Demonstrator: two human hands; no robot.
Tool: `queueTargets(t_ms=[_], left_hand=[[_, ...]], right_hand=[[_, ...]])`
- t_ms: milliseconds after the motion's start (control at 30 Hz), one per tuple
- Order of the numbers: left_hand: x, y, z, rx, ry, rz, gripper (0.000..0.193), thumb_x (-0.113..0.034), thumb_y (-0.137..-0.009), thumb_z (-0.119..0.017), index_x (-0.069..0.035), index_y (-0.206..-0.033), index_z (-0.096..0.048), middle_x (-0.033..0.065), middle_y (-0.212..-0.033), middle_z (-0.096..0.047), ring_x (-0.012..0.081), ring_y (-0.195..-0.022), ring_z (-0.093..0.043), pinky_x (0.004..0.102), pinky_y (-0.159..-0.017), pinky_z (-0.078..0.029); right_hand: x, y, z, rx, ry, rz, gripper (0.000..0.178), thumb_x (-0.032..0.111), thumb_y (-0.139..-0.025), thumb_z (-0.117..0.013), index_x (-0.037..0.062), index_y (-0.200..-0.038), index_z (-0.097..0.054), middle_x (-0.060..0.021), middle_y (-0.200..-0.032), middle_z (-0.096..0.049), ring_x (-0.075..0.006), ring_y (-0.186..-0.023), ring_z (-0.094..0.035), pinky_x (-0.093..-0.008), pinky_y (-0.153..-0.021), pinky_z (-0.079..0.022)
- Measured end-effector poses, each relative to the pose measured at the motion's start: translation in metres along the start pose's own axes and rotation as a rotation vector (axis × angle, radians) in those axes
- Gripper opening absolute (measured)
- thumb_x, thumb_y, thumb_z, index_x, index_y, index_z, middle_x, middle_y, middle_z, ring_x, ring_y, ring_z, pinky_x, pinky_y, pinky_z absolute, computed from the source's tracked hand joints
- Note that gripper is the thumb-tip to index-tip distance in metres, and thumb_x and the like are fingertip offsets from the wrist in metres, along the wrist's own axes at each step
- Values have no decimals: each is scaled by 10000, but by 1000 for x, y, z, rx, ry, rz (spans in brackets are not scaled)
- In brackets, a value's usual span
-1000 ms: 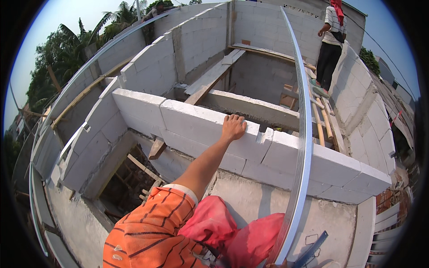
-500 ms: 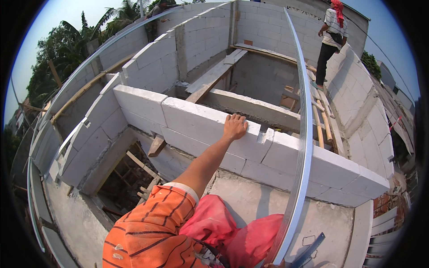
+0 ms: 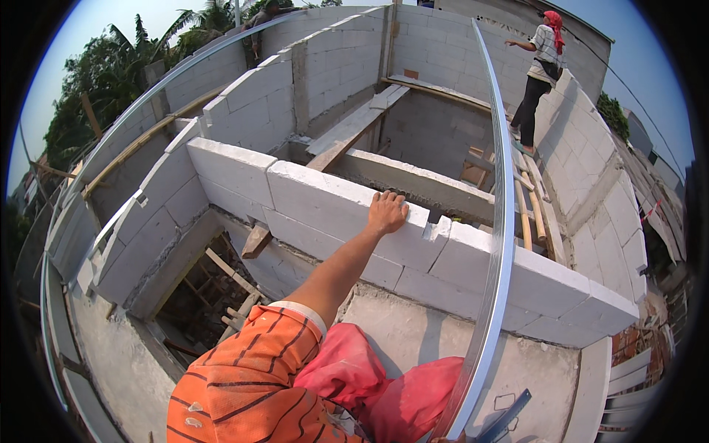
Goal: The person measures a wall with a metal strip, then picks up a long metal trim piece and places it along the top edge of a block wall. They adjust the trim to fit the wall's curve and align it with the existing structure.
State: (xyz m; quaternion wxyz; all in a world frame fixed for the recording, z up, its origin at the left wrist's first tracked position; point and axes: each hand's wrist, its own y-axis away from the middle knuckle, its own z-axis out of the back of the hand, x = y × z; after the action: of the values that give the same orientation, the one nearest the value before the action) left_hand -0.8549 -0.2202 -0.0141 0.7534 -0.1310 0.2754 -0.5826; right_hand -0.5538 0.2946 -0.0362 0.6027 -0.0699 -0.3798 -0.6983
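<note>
My left hand (image 3: 388, 213) rests on top of a low wall of white blocks (image 3: 325, 188), its fingers curled over the top edge, close to a notch (image 3: 436, 227) cut in the block. At the lower edge, only a sliver of my right hand (image 3: 452, 439) shows, closed at the near end of a long silvery metal channel (image 3: 504, 244). The channel slants up and away across the wall to the far side. Beside its near end lies a flat blue tool (image 3: 505, 418), partly cut off by the frame.
Left of me, a floor opening (image 3: 203, 288) holds loose timber. Past the wall, a plank (image 3: 358, 125) and bamboo poles (image 3: 533, 210) span a deep gap. A person in a red head cloth (image 3: 543, 74) stands on boards at far right; another person (image 3: 258, 29) is at far left.
The person at far right has turned and lifted an arm out to the left. My left hand stays on the wall; the view has shifted slightly.
</note>
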Motion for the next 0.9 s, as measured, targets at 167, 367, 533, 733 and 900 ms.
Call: queueTargets(t_ms=[167,367,533,733,900], left_hand=[[1,0,-1,-2,-10,-4,378,-353,-902,-440,-90,-1119,-603,113,-1158,-593,254,-1195,-476,468,-1045,-285],[-1,0,0,3,-12,-2,380,-356,-899,-449,-93,-1125,-605,112,-1156,-597,254,-1192,-478,464,-1042,-288],[0,0,-1,-24,-23,-4,378,-358,-897,-452,-94,-1117,-609,110,-1145,-602,254,-1190,-480,465,-1041,-289],[1,-1,-2,-12,-18,-11,374,-349,-902,-445,-92,-1123,-603,111,-1135,-603,252,-1185,-483,467,-1039,-288],[0,2,-4,-45,-30,-39,340,-320,-908,-438,-79,-1085,-598,110,-1120,-603,257,-1164,-492,461,-1013,-314]], right_hand=[[0,0,1,0,5,5,830,320,-717,-755,18,-1387,-371,-223,-1263,-532,-306,-1207,-488,-385,-1054,-352],[-1,1,3,2,9,7,833,315,-716,-755,18,-1390,-365,-225,-1266,-528,-308,-1209,-486,-386,-1053,-353],[-1,1,4,5,12,13,835,311,-716,-754,17,-1392,-360,-227,-1268,-525,-310,-1211,-483,-387,-1053,-354],[-1,0,4,10,10,16,838,306,-716,-754,17,-1394,-354,-229,-1271,-521,-312,-1213,-481,-387,-1053,-354],[0,-2,4,6,-1,24,841,302,-716,-753,16,-1396,-349,-230,-1274,-518,-314,-1215,-479,-388,-1053,-355]])
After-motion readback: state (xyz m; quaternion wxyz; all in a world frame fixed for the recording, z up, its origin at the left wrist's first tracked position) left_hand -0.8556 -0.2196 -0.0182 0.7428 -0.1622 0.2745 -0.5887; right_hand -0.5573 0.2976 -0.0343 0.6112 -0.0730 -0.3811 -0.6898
